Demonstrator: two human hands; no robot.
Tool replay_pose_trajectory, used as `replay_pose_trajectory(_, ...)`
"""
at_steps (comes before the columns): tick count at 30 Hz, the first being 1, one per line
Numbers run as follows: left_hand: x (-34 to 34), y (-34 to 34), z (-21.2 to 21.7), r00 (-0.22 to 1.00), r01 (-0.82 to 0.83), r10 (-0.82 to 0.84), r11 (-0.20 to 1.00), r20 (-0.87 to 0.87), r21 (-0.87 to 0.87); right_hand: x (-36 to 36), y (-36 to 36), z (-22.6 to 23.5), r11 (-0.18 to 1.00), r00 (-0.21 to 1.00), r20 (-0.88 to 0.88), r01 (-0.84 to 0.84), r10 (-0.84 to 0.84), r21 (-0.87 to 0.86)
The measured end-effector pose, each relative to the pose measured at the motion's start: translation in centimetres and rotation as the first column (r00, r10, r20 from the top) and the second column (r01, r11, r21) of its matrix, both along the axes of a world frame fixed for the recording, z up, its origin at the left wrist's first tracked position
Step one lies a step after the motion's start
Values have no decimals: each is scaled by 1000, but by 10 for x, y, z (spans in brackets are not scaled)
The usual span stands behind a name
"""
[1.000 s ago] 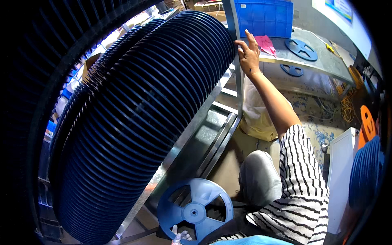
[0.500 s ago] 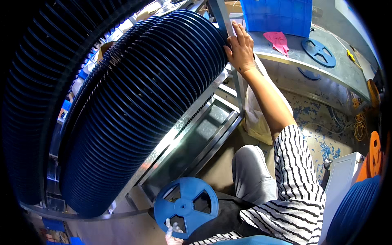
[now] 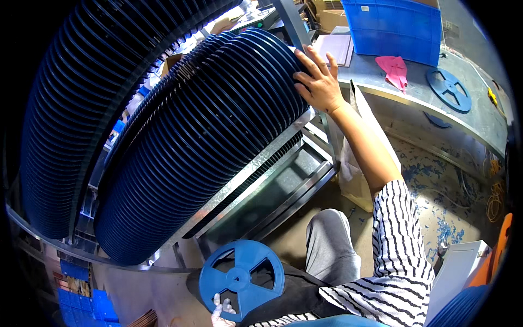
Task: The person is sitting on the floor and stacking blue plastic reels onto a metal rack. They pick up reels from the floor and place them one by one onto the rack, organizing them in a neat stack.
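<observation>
A round blue plastic reel flange with a small centre hole and wide cut-outs lies over my lap. My left hand, in a whitish glove, grips it at the lower rim, fingers showing through a cut-out. My right hand, bare, reaches far forward with its fingers spread. It rests at the far end of a long row of dark blue discs, beside the metal rack post. The thumb side seems to touch the last disc; the exact contact is hard to see.
Another row of dark discs curves along the left. Metal rails carry the near row. On the right, a workbench bears a blue crate, a pink cloth and another blue flange. Blue scraps litter the floor.
The view has shifted, so the rack and bench sit differently. My right hand's fingers have spread and come nearer the last discs. My left hand still holds the flange over my lap.
</observation>
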State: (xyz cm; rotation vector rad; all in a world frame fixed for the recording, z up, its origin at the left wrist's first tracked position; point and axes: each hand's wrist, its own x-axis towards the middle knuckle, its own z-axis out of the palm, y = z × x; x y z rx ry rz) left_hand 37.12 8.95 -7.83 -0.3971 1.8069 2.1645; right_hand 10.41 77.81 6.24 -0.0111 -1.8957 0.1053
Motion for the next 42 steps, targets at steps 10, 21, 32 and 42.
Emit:
replay_pose_trajectory(10,-30,-6,-53,996,46,-73,930,59,366,-20,0,1,974,997,-64,-15,30,227)
replay_pose_trajectory(21,-26,36,-8,923,-277,132,880,362,385,-8,-31,14,998,998,3,-60,60,26)
replay_pose_trajectory(32,-19,50,5,908,-341,211,873,362,348,-20,-34,9,970,993,-9,-109,114,219)
replay_pose_trajectory(42,-16,39,-3,904,-352,217,867,367,354,-17,-59,19,990,991,-34,-127,129,64)
